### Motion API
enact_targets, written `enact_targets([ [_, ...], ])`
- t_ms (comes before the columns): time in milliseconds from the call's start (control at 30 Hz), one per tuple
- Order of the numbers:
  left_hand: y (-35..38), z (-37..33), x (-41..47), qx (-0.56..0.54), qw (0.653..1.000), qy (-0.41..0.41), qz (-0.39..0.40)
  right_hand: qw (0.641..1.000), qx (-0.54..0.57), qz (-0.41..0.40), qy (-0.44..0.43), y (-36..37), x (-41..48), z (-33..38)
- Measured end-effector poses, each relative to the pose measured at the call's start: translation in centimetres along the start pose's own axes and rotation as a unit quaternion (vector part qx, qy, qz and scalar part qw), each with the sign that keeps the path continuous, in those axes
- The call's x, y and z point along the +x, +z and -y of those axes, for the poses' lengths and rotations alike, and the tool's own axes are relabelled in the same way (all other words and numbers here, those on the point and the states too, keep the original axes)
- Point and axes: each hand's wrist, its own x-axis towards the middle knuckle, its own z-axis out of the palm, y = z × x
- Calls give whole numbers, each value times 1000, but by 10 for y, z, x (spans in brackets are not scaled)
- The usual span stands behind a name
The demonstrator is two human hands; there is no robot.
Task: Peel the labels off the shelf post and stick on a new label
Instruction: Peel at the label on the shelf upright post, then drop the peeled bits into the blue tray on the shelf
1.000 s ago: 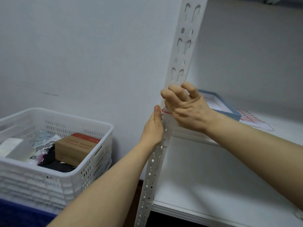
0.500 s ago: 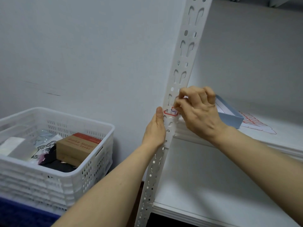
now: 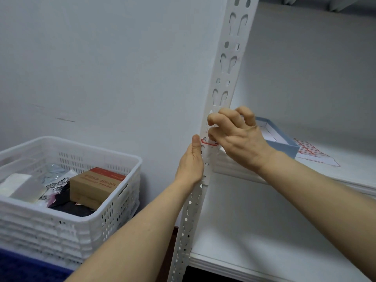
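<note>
Moved left since the earlier frame: right hand [image 3: 238, 137], now covering the handwriting on the label [image 3: 209, 142] and leaving only the red lower border in sight. Nearest, gripping the left edge of the shelf post [image 3: 225, 78] just below that label: left hand [image 3: 191, 161], thumb straight up along the metal, fingers hidden behind. Right hand's fingers curled, thumb and forefinger tips on the label; pinching or only pressing, cannot tell. Post of white painted angle steel, punched with round holes and keyhole slots. To the left, white perforated plastic basket [image 3: 122, 157] holding a brown cardboard box [image 3: 95, 186] with a red top, a clear plastic packet [image 3: 22, 186] and something dark. Farther right on the smooth white shelf [image 3: 264, 231]: shallow blue box [image 3: 282, 143], white inside, and beside it a sheet of red-bordered labels [image 3: 313, 153].
</note>
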Motion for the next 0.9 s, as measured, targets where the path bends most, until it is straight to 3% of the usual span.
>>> enact_targets([
  [400, 0, -2, 0, 16, 1000, 1, -3, 996, 19, -14, 81, -3, -17, 1],
  [500, 0, -2, 0, 4, 1000, -5, -6, 990, 32, -18, 136, -11, -19, -5],
  [600, 0, -3, -2, -3, 1000, -23, -14, 972, 62, 38, 225, -21, -25, -12],
  [667, 0, -6, -6, 5, 999, -36, -14, 942, 122, 105, 295, -30, -28, -17],
  [733, 0, -11, -12, 6, 999, -49, -22, 891, 202, 155, 377, -39, -28, -22],
  [800, 4, -15, -20, 29, 997, -50, -58, 805, 307, 183, 474, -50, -24, -26],
  [900, 11, -21, -36, 153, 961, 56, -223, 672, 438, 167, 574, -64, -22, -30],
])
